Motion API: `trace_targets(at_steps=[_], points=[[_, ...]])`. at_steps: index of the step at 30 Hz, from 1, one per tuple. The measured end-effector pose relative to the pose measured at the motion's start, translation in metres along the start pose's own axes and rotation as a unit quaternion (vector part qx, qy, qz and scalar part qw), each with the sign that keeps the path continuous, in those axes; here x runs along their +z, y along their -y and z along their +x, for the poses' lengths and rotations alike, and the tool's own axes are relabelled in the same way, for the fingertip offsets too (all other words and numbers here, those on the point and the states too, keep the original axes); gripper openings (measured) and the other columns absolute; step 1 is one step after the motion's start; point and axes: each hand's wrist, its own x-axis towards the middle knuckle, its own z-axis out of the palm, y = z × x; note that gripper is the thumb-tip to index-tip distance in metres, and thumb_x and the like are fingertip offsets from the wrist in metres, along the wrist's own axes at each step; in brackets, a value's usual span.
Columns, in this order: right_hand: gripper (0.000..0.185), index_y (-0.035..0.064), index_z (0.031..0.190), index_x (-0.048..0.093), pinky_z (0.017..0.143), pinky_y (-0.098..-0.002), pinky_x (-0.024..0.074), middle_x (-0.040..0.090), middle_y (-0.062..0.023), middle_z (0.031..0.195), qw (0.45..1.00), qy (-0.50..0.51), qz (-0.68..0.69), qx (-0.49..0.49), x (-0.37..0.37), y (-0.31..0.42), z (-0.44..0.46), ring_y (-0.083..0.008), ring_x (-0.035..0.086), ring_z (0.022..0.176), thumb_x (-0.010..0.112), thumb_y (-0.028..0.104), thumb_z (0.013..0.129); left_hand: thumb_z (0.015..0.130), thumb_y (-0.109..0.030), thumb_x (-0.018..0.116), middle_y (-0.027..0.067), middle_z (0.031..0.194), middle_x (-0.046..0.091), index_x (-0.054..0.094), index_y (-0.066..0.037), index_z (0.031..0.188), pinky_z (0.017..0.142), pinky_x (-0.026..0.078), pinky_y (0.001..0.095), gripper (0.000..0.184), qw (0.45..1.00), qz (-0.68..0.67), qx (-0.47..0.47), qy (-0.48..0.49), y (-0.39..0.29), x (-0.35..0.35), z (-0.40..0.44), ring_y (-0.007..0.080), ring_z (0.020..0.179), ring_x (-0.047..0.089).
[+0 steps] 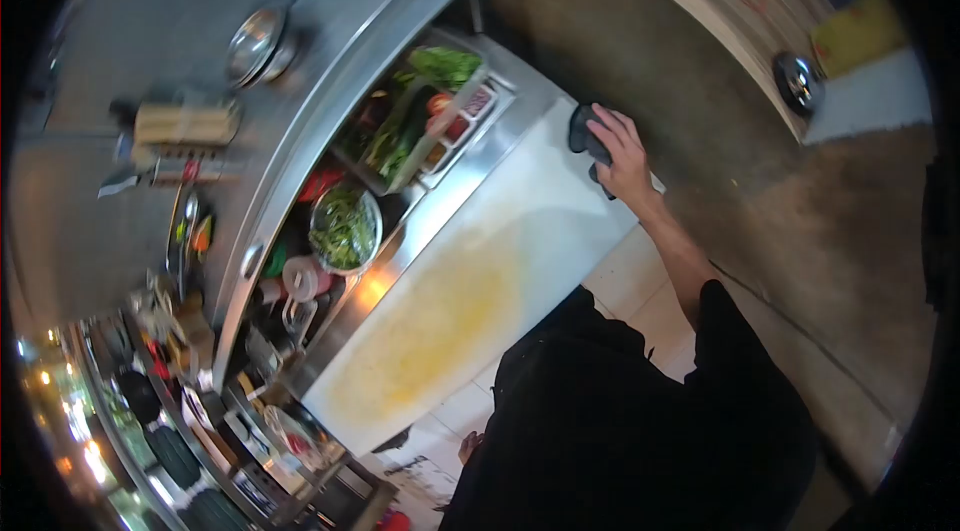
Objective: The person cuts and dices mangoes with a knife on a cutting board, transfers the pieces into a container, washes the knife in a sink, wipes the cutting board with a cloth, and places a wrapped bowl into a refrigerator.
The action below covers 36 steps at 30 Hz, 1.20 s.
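Note:
My right hand [622, 159] rests over a dark, rounded item [582, 131] at the far right end of the white cutting board [560, 211]. Its fingers are wrapped on the dark item, which looks like a black cloth or glove. A wide yellow stain [440, 311] covers the middle of the board. Low in the view, my left hand [470, 446] hangs beside the black clothing, below the board's near edge. Only a small part of it shows, and its fingers are too hidden to read.
Behind the board are a container of leafy greens and vegetables [445, 66], a bowl of greens [343, 228] and a lidded tub [300, 277]. Metal bowls [258, 46] stand on the steel shelf. Crowded shelves fill the lower left; floor lies right.

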Motion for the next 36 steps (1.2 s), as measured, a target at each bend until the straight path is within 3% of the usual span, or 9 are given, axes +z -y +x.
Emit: trace_targets(at_steps=[4,7,10,12,14,19,25,31,36], points=[[0.057,0.0139,0.127,0.062,0.113,-0.0601,0.0199,0.032,-0.0127,0.157,0.945,0.280,-0.164,-0.039,0.059,-0.004,0.000,-0.0346,0.024,0.145,0.073,0.022,0.072,0.097,-0.030,0.060,0.0161,0.099,0.072,0.063,0.004,0.116,0.081,0.055,0.0337,0.040,0.997,-0.060,-0.005,-0.046,0.048,0.018,-0.014,0.0233,0.090,0.069],[0.057,0.0140,0.126,0.062,0.111,-0.0601,0.0211,0.038,-0.0125,0.152,0.933,0.298,-0.200,-0.037,0.067,0.008,0.015,-0.0341,0.030,0.141,0.073,0.024,0.071,0.097,-0.031,0.060,0.0161,0.099,0.072,0.063,0.004,0.115,0.080,0.055,0.0337,0.040,0.988,-0.117,-0.014,-0.096,0.101,0.035,-0.034,0.0232,0.090,0.069],[0.036,0.0084,0.107,0.067,0.101,-0.0561,0.0330,0.055,-0.0124,0.125,0.988,0.076,-0.078,-0.108,0.088,0.083,0.059,-0.0343,0.048,0.120,0.073,0.018,0.072,0.096,-0.030,0.061,0.0167,0.097,0.072,0.066,0.005,0.111,0.080,0.055,0.0338,0.037,0.965,-0.204,-0.043,-0.159,0.147,0.070,-0.068,0.0236,0.088,0.069],[0.032,0.0071,0.104,0.067,0.097,-0.0516,0.0380,0.057,-0.0125,0.120,0.987,0.060,0.065,-0.132,0.135,0.135,0.093,-0.0338,0.052,0.113,0.072,0.013,0.073,0.096,-0.028,0.061,0.0173,0.096,0.071,0.066,0.005,0.109,0.080,0.055,0.0340,0.036,0.939,-0.272,-0.082,-0.194,0.171,0.112,-0.091,0.0239,0.088,0.068],[0.028,0.0042,0.101,0.067,0.085,-0.0411,0.0477,0.060,-0.0126,0.109,0.960,-0.013,0.160,-0.229,0.160,0.228,0.129,-0.0322,0.060,0.099,0.070,0.002,0.073,0.095,-0.025,0.061,0.0173,0.096,0.071,0.066,0.005,0.110,0.079,0.055,0.0342,0.034,0.968,-0.164,-0.018,-0.191,0.179,0.148,-0.108,0.0244,0.089,0.068],[0.031,0.0100,0.108,0.069,0.087,-0.0446,0.0444,0.061,-0.0095,0.117,0.908,0.071,0.229,-0.345,0.263,0.393,0.177,-0.0302,0.058,0.109,0.072,0.021,0.078,0.093,-0.020,0.063,0.0174,0.098,0.071,0.065,0.005,0.112,0.079,0.055,0.0348,0.031,0.976,0.077,0.080,-0.186,0.186,0.193,-0.138,0.0255,0.091,0.068],[0.042,0.0096,0.107,0.070,0.089,-0.0508,0.0435,0.064,-0.0136,0.114,0.906,0.225,0.012,-0.358,0.351,0.438,0.166,-0.0334,0.058,0.108,0.067,0.045,0.086,0.090,-0.025,0.059,0.0188,0.102,0.069,0.066,-0.001,0.109,0.081,0.054,0.0428,0.031,0.855,-0.435,-0.145,-0.243,0.153,0.254,-0.171,0.0334,0.096,0.067],[0.041,0.0041,0.080,0.068,0.069,-0.0518,0.0493,0.066,-0.0215,0.072,0.896,0.252,-0.031,-0.365,0.303,0.431,0.089,-0.0410,0.066,0.070,0.063,0.044,0.089,0.091,-0.025,0.058,0.0153,0.098,0.068,0.066,-0.001,0.108,0.074,0.054,0.0401,0.030,0.826,-0.496,-0.161,-0.215,0.198,0.322,-0.179,0.0289,0.087,0.066],[0.040,0.0048,0.077,0.067,0.062,-0.0492,0.0504,0.065,-0.0211,0.068,0.869,0.334,-0.106,-0.349,0.296,0.404,-0.015,-0.0399,0.065,0.064,0.061,0.042,0.091,0.092,-0.026,0.057,0.0123,0.094,0.068,0.065,-0.001,0.107,0.069,0.054,0.0378,0.030,0.804,-0.531,-0.169,-0.206,0.221,0.307,-0.165,0.0252,0.080,0.066]])
